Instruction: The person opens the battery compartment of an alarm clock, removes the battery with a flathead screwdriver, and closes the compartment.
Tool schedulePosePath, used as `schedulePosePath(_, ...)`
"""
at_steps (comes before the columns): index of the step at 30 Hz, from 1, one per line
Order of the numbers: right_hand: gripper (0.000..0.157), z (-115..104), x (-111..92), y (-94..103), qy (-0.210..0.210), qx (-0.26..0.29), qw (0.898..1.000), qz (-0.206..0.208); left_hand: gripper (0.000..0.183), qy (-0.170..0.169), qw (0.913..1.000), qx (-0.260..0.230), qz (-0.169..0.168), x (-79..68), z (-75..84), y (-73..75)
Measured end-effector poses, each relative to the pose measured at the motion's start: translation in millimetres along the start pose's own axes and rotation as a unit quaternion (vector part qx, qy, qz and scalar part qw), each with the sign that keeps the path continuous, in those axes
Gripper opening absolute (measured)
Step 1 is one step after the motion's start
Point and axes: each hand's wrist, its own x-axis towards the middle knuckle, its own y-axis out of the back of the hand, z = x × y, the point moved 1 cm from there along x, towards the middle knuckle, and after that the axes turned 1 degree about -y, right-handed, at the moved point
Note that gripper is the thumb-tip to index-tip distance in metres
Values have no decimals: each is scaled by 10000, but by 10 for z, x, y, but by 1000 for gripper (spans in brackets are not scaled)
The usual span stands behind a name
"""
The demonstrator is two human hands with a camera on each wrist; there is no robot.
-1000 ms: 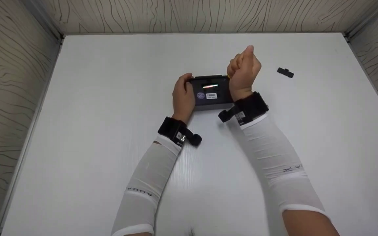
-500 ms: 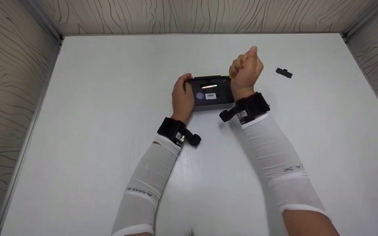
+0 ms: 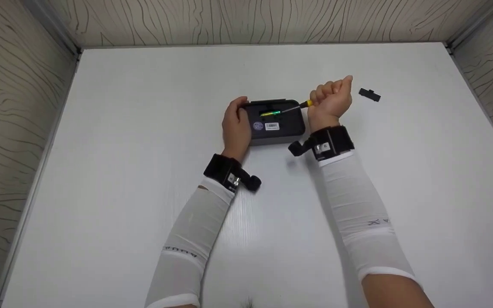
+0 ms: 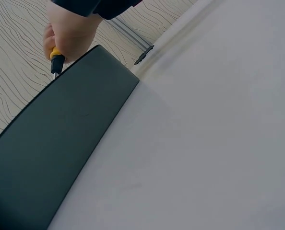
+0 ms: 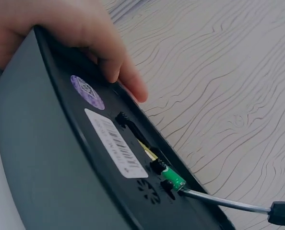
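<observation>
Green-and-yellow battery (image 3: pixel 271 113) sits in a black case (image 3: pixel 290 127) the left hand (image 3: pixel 236 127) grips, as the right hand (image 3: pixel 330 102) clasps a screwdriver (image 3: pixel 305 104), its tip at the battery's end, seemingly prying, next calling for gentle leverage.

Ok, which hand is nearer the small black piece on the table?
Right. The right hand, gripping the screwdriver, is just left of the small black piece; the left hand is farther left, holding the box.

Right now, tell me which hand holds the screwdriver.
The right hand: its fingers curl round the screwdriver, while the left hand grips one end of the dark box.
</observation>
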Motion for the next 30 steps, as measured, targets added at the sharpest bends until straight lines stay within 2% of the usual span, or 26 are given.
schedulePosePath(5,58,3,27,32,-189,158,9986,473,35,-14,10000,10,22,8,-4,11)
schedulePosePath(11,58,-9,45,25,-308,309,9969,651,35,-8,10000,3,22,9,-8,14)
schedulePosePath(21,59,-21,22,-21,-405,493,9957,671,35,-42,10000,-45,55,7,-1,33)
schedulePosePath(30,57,65,-98,-96,-518,261,9977,336,33,-151,9999,-36,62,7,-5,9)
